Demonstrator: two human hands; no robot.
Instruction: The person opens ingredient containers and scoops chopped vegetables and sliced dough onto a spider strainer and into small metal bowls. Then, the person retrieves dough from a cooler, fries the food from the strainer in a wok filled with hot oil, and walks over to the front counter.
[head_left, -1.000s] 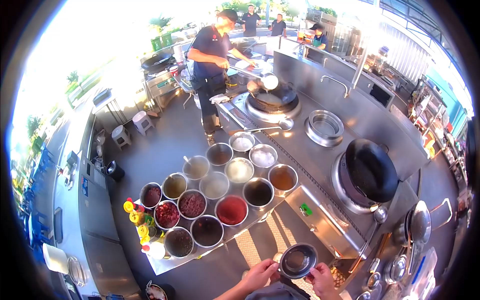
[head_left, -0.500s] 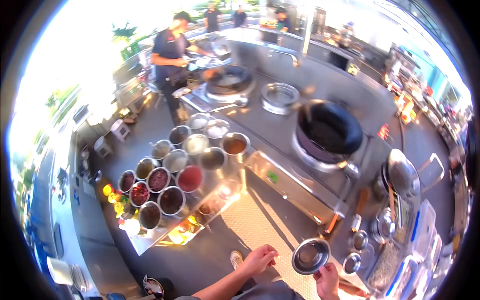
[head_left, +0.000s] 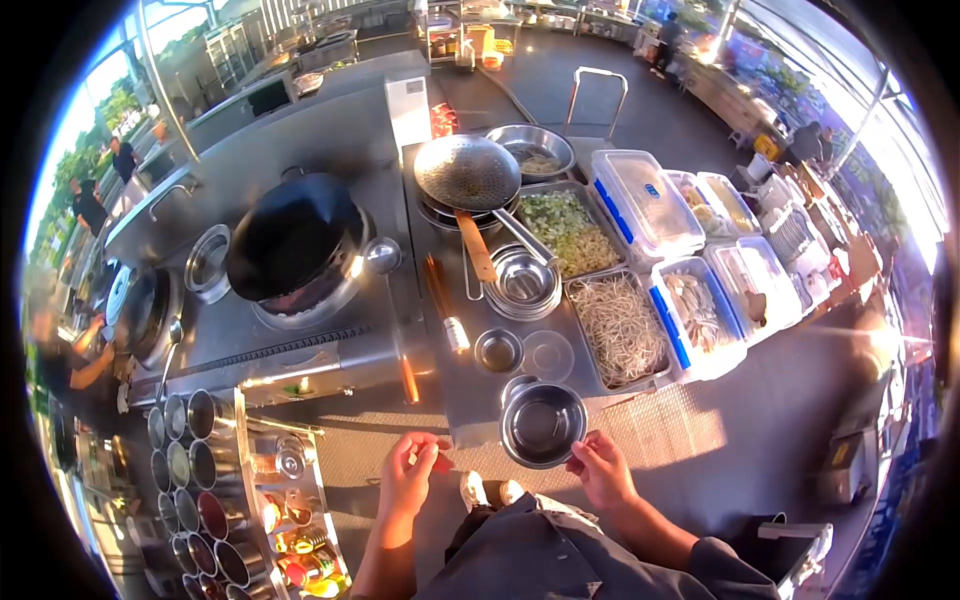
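My right hand [head_left: 602, 470] pinches the lower right rim of a round steel bowl [head_left: 543, 425], tilted so its inside faces me; the bowl looks bare apart from reflections. My left hand [head_left: 412, 468] is raised in front of the counter edge, fingers loosely curled and apart, and nothing shows in it. Behind the bowl, a small steel cup [head_left: 498, 351] and a clear round lid [head_left: 548, 357] sit on the steel counter [head_left: 468, 408]. A tray of bean sprouts [head_left: 622, 330] lies to the right of them.
A black wok [head_left: 295, 240] stands on the stove, a ladle [head_left: 383, 256] beside it. A perforated strainer [head_left: 468, 172] rests over pans. Lidded plastic boxes [head_left: 648, 205] line the right. Several seasoning pots [head_left: 215, 515] stand lower left. A person [head_left: 75, 365] works at the far left.
My view has swung right, bringing the counter with trays and boxes to the middle and the seasoning pots to the lower left. The bowl stays in my right hand.
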